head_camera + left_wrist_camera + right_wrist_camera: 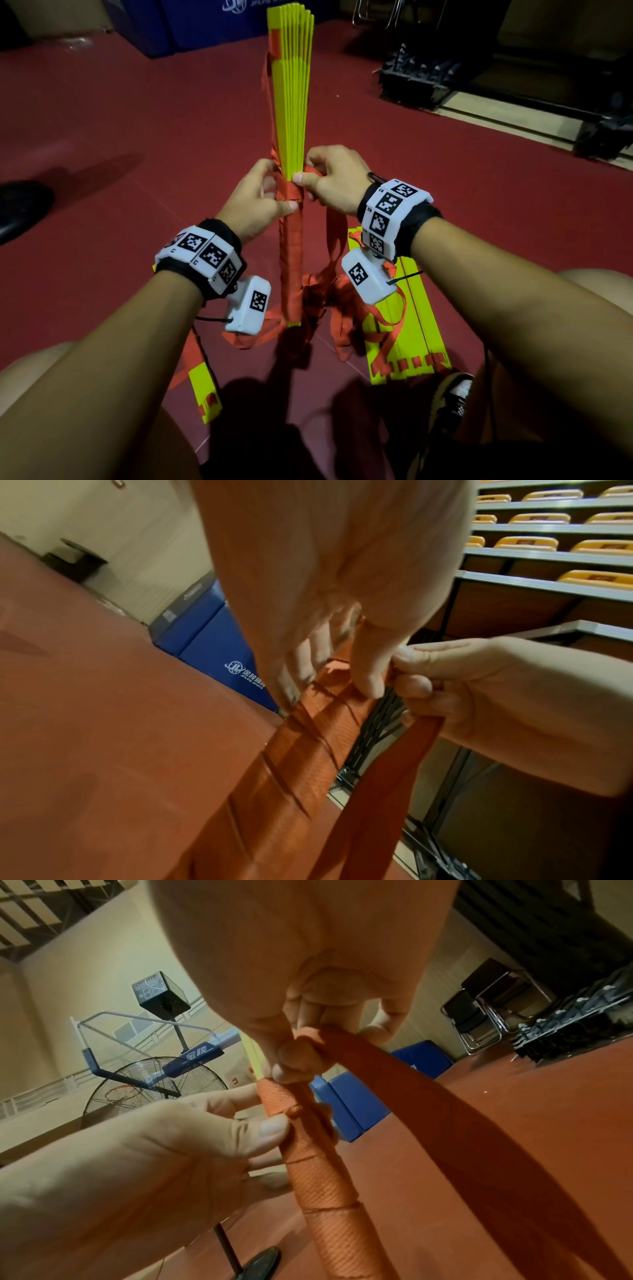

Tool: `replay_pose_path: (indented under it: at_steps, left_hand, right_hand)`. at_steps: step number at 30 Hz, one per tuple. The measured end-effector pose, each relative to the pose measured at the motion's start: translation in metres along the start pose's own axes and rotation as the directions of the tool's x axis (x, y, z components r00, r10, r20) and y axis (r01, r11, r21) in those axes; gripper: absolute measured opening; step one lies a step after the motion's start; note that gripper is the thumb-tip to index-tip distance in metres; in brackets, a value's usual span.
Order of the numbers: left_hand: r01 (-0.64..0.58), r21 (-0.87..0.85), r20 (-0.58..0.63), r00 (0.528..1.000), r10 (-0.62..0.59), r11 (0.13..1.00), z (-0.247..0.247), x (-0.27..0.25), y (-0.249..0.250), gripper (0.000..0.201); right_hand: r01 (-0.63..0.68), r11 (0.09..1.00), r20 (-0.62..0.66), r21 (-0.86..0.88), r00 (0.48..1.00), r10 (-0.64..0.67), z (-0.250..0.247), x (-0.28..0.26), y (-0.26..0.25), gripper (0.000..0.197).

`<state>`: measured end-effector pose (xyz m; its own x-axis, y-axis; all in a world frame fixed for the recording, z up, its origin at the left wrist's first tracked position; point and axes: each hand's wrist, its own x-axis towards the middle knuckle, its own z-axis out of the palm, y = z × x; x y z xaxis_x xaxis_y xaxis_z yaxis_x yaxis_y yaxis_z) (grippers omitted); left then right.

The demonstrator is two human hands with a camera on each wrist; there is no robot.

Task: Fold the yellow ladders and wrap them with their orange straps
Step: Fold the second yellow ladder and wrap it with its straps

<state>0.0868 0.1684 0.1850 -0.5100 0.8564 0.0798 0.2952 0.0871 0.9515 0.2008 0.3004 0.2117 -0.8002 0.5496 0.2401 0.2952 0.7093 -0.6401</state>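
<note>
Lower left of the head view: a single yellow rung [205,390] lies flat on the red floor [102,137], an orange strap running off its upper end.

Left of centre: the left hand [255,198] grips the folded ladder bundle [293,102] at the top edge of the finished wrapping, thumb pressed on the last turn, fingers curled behind. The bundle stands upright in mid-frame. Its lower half is bound in orange strap [291,257]; its upper half is bare, and the yellow slats fan apart toward the top of the frame.

Right of centre: the right hand [334,178] pinches the free run of strap between thumb and curled fingers, just beside the bundle and touching the left thumb's side of it. The right wrist view shows that strap trailing away down to the right. Loose strap [329,294] lies tangled at the foot of the bundle.

Lower right: a second ladder [404,325] lies flat on the floor, folded but unwrapped, with strap looped across it.

Risks, as judged:
- If the left thumb lifts before the next turn is pulled tight, the last turns are likely to slacken.
- The tangle at the base may snag the feed and jerk the strap from the pinch.
- The splayed upper slats may slip out of line unless squeezed together ahead of the wrap.
</note>
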Motion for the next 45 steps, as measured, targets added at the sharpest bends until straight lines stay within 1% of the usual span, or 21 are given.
replay_pose_path:
  at_steps: [2,5,8,10,13,16,18,20,22,24,28,30,33,34,37,38,41,43,45]
  left_hand:
    - [-0.003,-0.008,-0.033,0.999,0.003,1.0,0.0,0.001,0.0,0.054]
    - [-0.009,-0.021,-0.085,0.996,0.007,1.0,0.001,0.002,0.001,0.059]
    - [0.014,-0.025,-0.128,0.992,-0.017,1.0,0.001,0.001,0.001,0.06]
    - [0.008,0.022,-0.137,0.991,-0.005,1.0,-0.002,0.001,-0.002,0.063]
    - [-0.025,0.074,-0.108,0.994,0.033,0.997,-0.002,0.0,-0.003,0.054]
    - [-0.057,0.091,-0.082,0.994,0.065,0.994,-0.002,0.0,-0.003,0.05]
    - [-0.053,0.084,-0.063,0.996,0.059,0.995,-0.003,0.001,-0.001,0.053]
    - [-0.032,0.03,-0.031,0.999,0.033,0.999,-0.001,0.002,0.002,0.059]
    - [-0.007,-0.022,-0.005,1.0,0.007,1.0,0.002,0.002,0.003,0.054]
    - [-0.003,-0.034,-0.011,1.0,0.003,0.999,0.003,0.001,0.001,0.046]
    - [-0.008,-0.031,-0.07,0.998,0.006,0.999,0.004,0.0,-0.002,0.037]
    - [-0.042,0.002,-0.094,0.995,0.042,0.999,0.004,0.001,-0.004,0.035]
    - [-0.102,0.09,-0.112,0.987,0.111,0.991,0.002,0.004,-0.006,0.036]
    - [-0.116,0.1,-0.109,0.986,0.127,0.988,0.001,0.005,-0.006,0.037]
    - [-0.145,0.114,-0.097,0.983,0.156,0.983,0.001,0.004,-0.006,0.036]
    - [-0.145,0.111,-0.098,0.983,0.156,0.983,0.001,0.004,-0.006,0.036]
    - [-0.125,0.075,-0.079,0.988,0.131,0.989,0.001,0.002,-0.004,0.042]
    - [-0.105,0.057,-0.033,0.994,0.107,0.993,0.0,0.002,-0.001,0.049]
    - [-0.089,0.025,0.039,0.995,0.088,0.996,-0.002,0.003,-0.001,0.053]
  right_hand:
    - [-0.026,0.999,-0.024,0.021,0.999,0.027,0.0,0.0,0.0,0.032]
    - [-0.056,0.998,-0.056,0.03,0.997,0.057,-0.002,-0.001,0.0,0.038]
    - [-0.042,0.994,-0.023,0.105,0.999,0.045,-0.001,-0.003,-0.003,0.039]
    - [-0.045,0.988,-0.003,0.145,0.999,0.046,0.001,-0.003,-0.005,0.046]
    - [-0.034,0.995,-0.021,0.09,0.999,0.036,0.002,-0.003,-0.004,0.056]
    - [-0.021,0.999,-0.049,0.038,0.999,0.023,0.002,-0.002,-0.002,0.051]
    - [-0.008,1.0,-0.069,0.03,0.998,0.01,0.003,-0.002,0.0,0.045]
    - [0.0,1.0,-0.081,0.022,0.997,0.001,0.004,-0.001,0.002,0.045]
    - [-0.006,1.0,-0.084,0.013,0.996,0.007,0.005,-0.001,0.003,0.044]
    - [-0.027,0.999,-0.084,0.019,0.996,0.028,0.005,-0.001,0.004,0.046]
    - [-0.095,0.995,-0.048,0.024,0.994,0.096,0.007,0.001,0.005,0.057]
    - [-0.106,0.994,-0.035,0.032,0.994,0.107,0.009,0.001,0.005,0.058]
    - [-0.11,0.989,-0.011,0.099,0.994,0.111,0.007,0.0,0.003,0.047]
    - [-0.109,0.987,-0.006,0.118,0.994,0.111,0.006,-0.001,0.002,0.047]
    - [-0.092,0.989,-0.002,0.114,0.996,0.093,0.005,-0.002,-0.002,0.059]
    - [-0.083,0.992,-0.002,0.093,0.996,0.084,0.005,-0.003,-0.003,0.061]
    - [-0.057,0.998,-0.005,0.04,0.998,0.057,0.002,-0.002,-0.005,0.057]
    - [-0.037,0.999,-0.003,0.038,0.999,0.037,-0.001,-0.001,-0.006,0.048]
    - [-0.011,0.999,0.014,0.032,1.0,0.01,-0.002,0.001,-0.005,0.041]
